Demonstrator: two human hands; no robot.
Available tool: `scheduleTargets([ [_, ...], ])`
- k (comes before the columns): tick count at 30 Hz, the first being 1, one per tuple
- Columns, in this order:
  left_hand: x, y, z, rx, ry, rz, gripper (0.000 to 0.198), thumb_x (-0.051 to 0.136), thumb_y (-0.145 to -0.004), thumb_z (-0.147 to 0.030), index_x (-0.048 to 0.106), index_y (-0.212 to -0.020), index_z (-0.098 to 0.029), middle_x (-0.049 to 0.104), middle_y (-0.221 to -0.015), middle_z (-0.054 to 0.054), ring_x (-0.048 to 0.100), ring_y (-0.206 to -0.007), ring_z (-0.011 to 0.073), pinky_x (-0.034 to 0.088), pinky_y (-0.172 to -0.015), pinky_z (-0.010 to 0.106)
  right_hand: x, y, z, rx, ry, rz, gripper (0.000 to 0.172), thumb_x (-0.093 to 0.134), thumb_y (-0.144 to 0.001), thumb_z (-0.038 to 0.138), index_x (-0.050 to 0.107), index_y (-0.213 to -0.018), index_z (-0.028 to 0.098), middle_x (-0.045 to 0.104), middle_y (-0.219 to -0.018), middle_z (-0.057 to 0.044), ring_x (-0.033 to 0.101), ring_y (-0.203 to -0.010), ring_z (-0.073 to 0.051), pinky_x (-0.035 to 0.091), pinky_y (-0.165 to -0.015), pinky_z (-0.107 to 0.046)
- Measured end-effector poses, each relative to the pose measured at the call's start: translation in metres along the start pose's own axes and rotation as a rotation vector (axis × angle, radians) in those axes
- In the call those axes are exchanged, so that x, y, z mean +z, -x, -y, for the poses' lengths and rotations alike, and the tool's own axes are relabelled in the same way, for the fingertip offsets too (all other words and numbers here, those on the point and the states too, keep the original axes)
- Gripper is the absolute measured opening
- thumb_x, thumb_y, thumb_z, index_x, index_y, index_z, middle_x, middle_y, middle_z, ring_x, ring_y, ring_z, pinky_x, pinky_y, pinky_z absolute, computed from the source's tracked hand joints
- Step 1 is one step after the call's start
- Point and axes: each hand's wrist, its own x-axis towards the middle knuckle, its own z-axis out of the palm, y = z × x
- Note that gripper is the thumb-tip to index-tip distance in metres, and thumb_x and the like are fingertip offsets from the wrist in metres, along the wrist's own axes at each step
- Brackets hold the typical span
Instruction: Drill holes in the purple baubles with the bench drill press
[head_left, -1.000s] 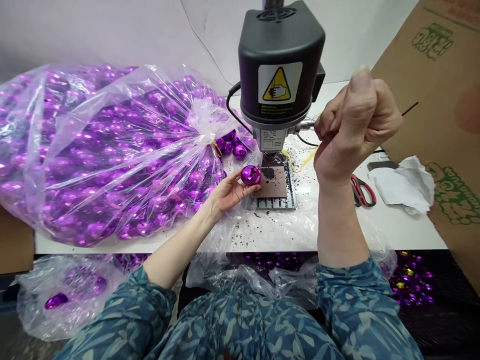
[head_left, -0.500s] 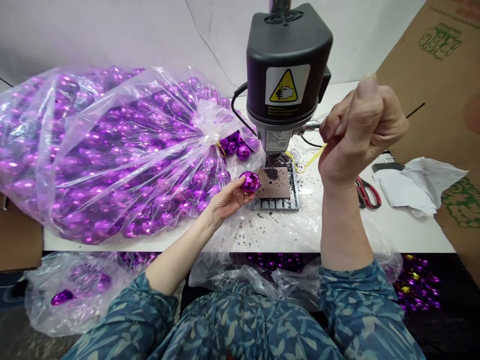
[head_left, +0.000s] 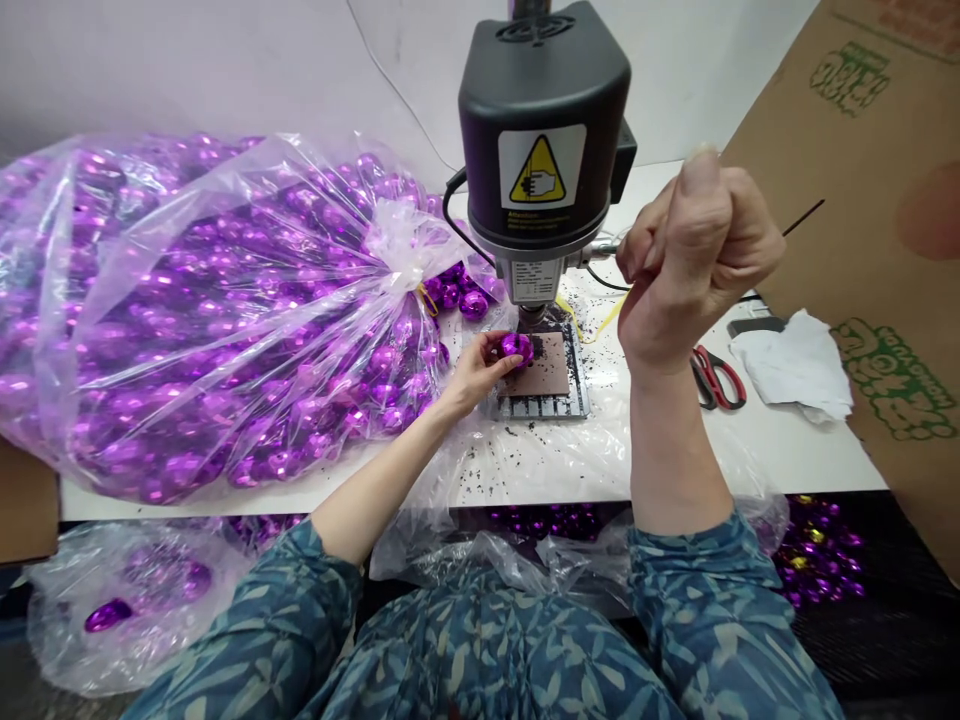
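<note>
Between the thumb and fingers of my left hand (head_left: 474,375) is a shiny purple faceted ball (head_left: 517,348). It sits beneath the chuck (head_left: 532,315) of a black drill press (head_left: 544,110), over a brown board (head_left: 546,365) on the slotted metal base (head_left: 551,408). Whether the ball touches the board is unclear. My right hand (head_left: 697,265) is raised and closed in a fist at the press's right side, around the end of its feed lever (head_left: 602,251); the fingers hide most of the grip. Dark shavings lie over the board and base.
At left a big tied clear bag (head_left: 225,330) of purple balls fills the table (head_left: 525,485). Red-handled scissors (head_left: 720,380) and crumpled white paper (head_left: 799,365) lie at right, by a cardboard box (head_left: 885,200). Loose plastic film (head_left: 510,565) hangs over the front edge.
My left hand has carried the ball from the board's left edge rightward under the chuck, turning it. My right hand stays closed on the lever. The whole view has shifted slightly.
</note>
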Motion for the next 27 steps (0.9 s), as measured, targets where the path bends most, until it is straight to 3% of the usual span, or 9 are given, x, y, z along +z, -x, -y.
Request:
scheduleTargets([
  [7,0.010,0.000,-0.002,0.061,-0.154,0.020,0.049,0.085,-0.079,-0.029,0.066,-0.123,-0.017,0.074,-0.109,0.009,0.070,-0.093,0.0200,0.055,-0.088,0.036,-0.001,0.002,0.003,0.041,0.113,0.002,0.060,0.055,-0.094,0.059,0.026,-0.059,0.019,0.029,-0.049,0.007,0.033,-0.041,0.001,0.028,-0.047,-0.020],
  [12,0.021,0.003,0.000,0.212,-0.419,-0.041,0.052,0.087,-0.077,-0.032,0.067,-0.123,-0.019,0.069,-0.117,0.011,0.066,-0.102,0.0232,0.055,-0.091,0.039,-0.001,0.002,0.002,0.044,0.087,0.006,0.062,0.055,-0.093,0.062,0.025,-0.060,0.020,0.029,-0.049,0.007,0.031,-0.042,0.000,0.026,-0.046,-0.023],
  [27,0.025,0.004,0.004,0.160,-0.322,-0.035,0.055,0.088,-0.077,-0.029,0.064,-0.126,-0.017,0.074,-0.118,0.011,0.071,-0.103,0.0231,0.059,-0.092,0.039,-0.008,0.014,0.000,-0.028,0.021,-0.024,0.065,0.063,-0.093,0.048,0.020,-0.055,0.018,0.025,-0.043,0.005,0.027,-0.038,-0.003,0.019,-0.041,-0.026],
])
